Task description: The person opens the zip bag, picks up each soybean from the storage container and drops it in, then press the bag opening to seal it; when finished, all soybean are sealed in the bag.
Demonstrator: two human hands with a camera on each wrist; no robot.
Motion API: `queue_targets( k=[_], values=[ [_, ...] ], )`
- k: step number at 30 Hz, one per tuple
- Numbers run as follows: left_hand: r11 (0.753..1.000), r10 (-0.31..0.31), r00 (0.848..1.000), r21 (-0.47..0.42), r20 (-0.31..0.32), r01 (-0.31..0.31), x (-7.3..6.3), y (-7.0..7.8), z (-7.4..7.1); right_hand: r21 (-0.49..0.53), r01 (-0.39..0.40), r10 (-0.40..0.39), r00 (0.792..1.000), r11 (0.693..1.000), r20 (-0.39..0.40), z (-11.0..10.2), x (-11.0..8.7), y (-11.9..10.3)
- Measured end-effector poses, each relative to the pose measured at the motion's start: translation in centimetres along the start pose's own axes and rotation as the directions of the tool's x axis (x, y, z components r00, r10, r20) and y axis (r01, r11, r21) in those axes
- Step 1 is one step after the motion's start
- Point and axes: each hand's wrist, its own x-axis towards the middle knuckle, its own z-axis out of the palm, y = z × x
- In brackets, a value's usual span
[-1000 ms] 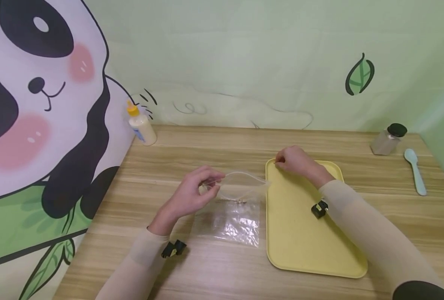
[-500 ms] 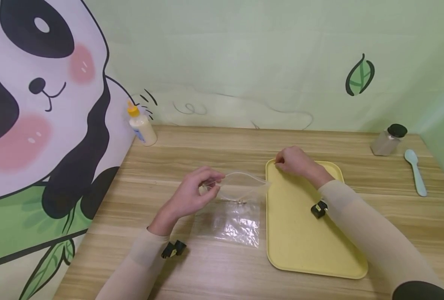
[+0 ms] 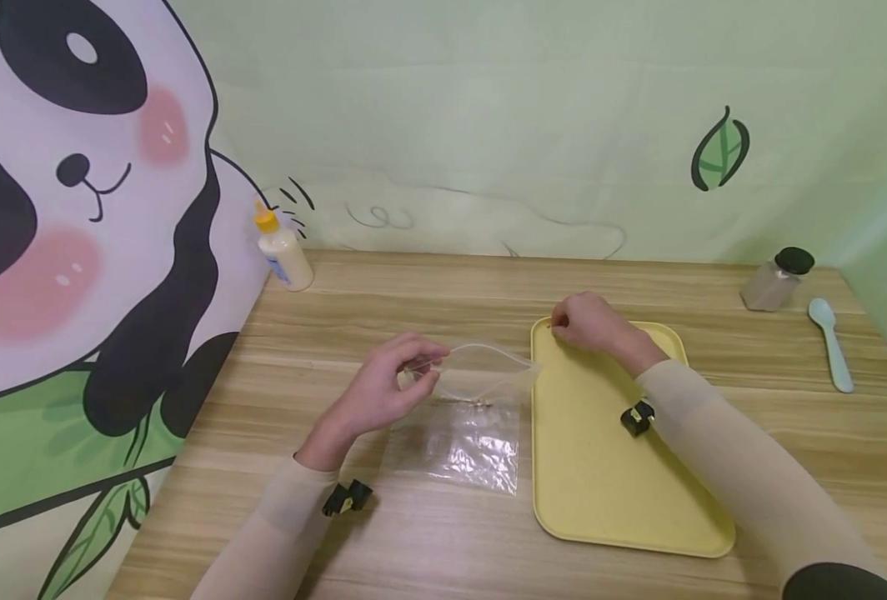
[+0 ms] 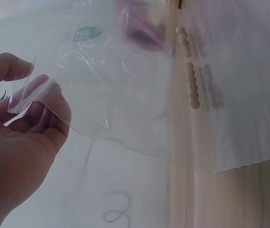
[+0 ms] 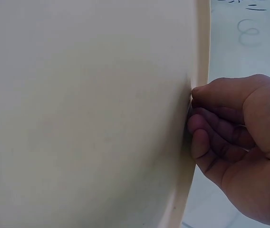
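Note:
My left hand [image 3: 391,383] pinches the left end of a clear zip bag [image 3: 451,437], whose mouth gapes in a wide oval. Small round tan beads [image 4: 192,85] show in a line through the plastic in the left wrist view. At the far left corner of the yellow tray [image 3: 601,483], my right hand [image 3: 593,321] has its fingers curled, with the fingertips down at the rim. A tiny brown speck [image 3: 549,326] lies just left of those fingertips. I cannot tell whether anything is between them.
A bottle with an orange nozzle [image 3: 286,258] stands at the back left. At the back right are a jar with a black lid [image 3: 776,282] and a pale blue spoon [image 3: 831,346]. A panda-printed backdrop [image 3: 451,125] closes off the table's far edge.
Both hands stay almost still. The right fingertips have shifted very slightly to the right, and the brown speck now shows beside them.

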Motion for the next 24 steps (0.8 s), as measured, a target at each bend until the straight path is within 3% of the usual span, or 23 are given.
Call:
queue_targets(
  k=[24],
  values=[
    [1.000, 0.003, 1.000, -0.001, 0.006, -0.003, 0.05, -0.10, 0.04, 0.022, 0.022, -0.021, 0.999, 1.000, -0.046, -0.84, -0.77, -0.57]
  ],
)
